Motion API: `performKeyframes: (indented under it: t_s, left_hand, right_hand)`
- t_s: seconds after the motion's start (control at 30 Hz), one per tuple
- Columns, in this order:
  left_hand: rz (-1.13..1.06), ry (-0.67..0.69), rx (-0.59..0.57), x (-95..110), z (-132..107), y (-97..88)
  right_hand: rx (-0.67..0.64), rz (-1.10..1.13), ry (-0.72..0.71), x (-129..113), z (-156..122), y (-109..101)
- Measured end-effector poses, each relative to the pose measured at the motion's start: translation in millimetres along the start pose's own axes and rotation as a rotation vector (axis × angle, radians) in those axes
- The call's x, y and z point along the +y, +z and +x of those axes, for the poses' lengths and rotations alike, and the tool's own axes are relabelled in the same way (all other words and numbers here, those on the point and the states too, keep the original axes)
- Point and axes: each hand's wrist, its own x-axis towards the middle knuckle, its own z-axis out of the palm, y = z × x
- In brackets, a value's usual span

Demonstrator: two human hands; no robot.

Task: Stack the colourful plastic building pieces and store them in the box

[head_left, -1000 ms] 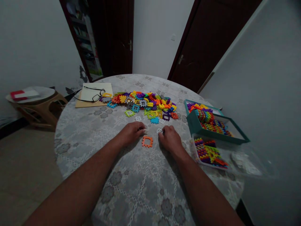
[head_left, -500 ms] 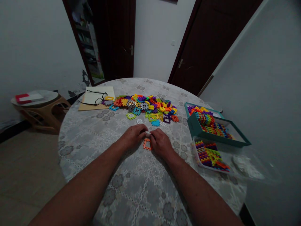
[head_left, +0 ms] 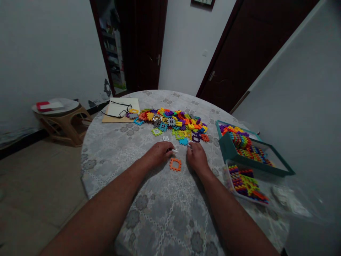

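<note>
Parted since earlier frame: left hand [head_left: 161,153], right hand [head_left: 197,156].
Pinched in left: white piece [head_left: 174,151], partly hidden. At right: white sliver [head_left: 189,143]; cannot tell if gripped.

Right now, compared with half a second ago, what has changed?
The right hand has left the thin white piece in the left hand and moved right and forward, to a second white piece beside the blue piece; its grip is unclear. The orange frame and colourful pile stayed put.
</note>
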Motion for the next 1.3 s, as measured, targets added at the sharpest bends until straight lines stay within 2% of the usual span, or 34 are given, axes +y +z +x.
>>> performKeyframes:
  t_s: [0.23,0.33,0.53,0.73,1.1,1.3]
  left_hand:
    - [0.096,-0.036,0.027,-4.5,-0.3,-10.5]
    - [0.113,-0.050,0.008,-7.7,0.6,-12.1]
    - [0.116,-0.041,-0.051,-8.6,0.8,-9.8]
    - [0.133,-0.047,-0.054,-10.0,2.0,-9.2]
    - [0.136,-0.058,-0.079,-3.3,-0.1,-11.9]
    - [0.153,-0.072,-0.096,-1.7,0.0,-13.7]
  right_hand:
    - [-0.231,-0.181,0.300,6.8,43.0,-11.4]
    - [-0.263,-0.227,0.374,5.3,51.2,-10.0]
    - [-0.273,-0.264,0.396,8.1,55.0,-7.1]
    - [-0.317,-0.256,0.399,12.4,60.2,-9.4]
    - [-0.233,-0.208,0.426,8.7,40.6,-8.2]
    - [-0.273,-0.185,0.439,14.8,45.6,-8.2]
